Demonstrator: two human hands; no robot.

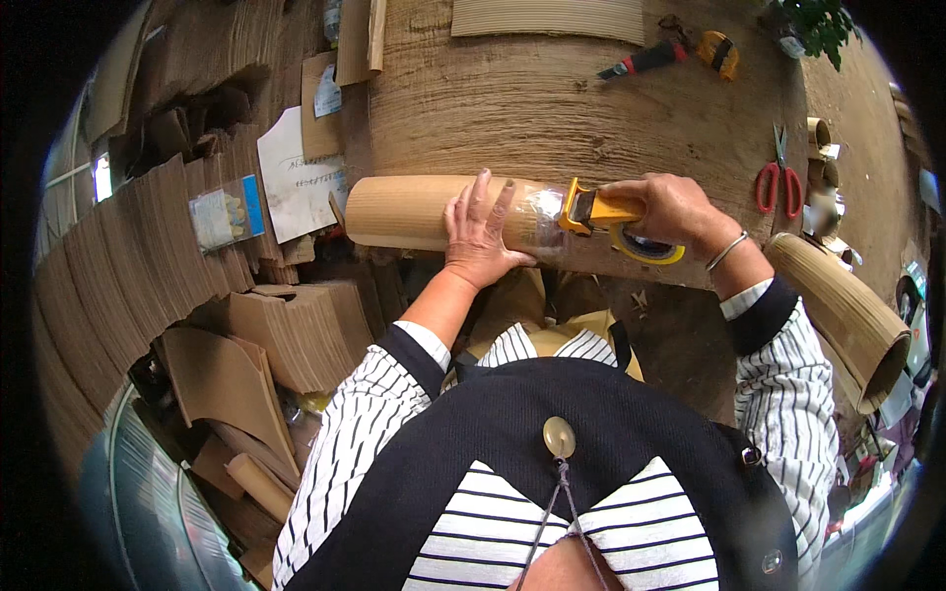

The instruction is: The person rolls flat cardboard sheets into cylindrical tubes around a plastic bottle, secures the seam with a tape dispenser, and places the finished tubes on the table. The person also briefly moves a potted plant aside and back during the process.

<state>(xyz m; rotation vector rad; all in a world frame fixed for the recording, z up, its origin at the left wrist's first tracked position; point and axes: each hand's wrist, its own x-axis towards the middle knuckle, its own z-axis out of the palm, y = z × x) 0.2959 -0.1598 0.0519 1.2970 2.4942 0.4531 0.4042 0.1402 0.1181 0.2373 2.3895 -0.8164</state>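
A rolled tube of corrugated cardboard [404, 212] lies crosswise along the near edge of the wooden table. My left hand [481, 231] rests flat on the tube with its fingers spread, steadying it from above. Just right of that hand, shiny transparent tape [544, 219] covers the tube's surface. My right hand [665, 209] grips a yellow tape dispenser [613, 210], whose head touches the tube at the taped end. The roll in the dispenser hangs partly below my right fingers.
Red-handled scissors [778, 187] lie on the table [473, 108] at right. Farther back are a red-and-black cutter [650, 59], a yellow tape measure [717, 55] and a corrugated sheet [548, 18]. Stacked cardboard [148, 227] crowds the left; another cardboard tube [847, 320] stands right.
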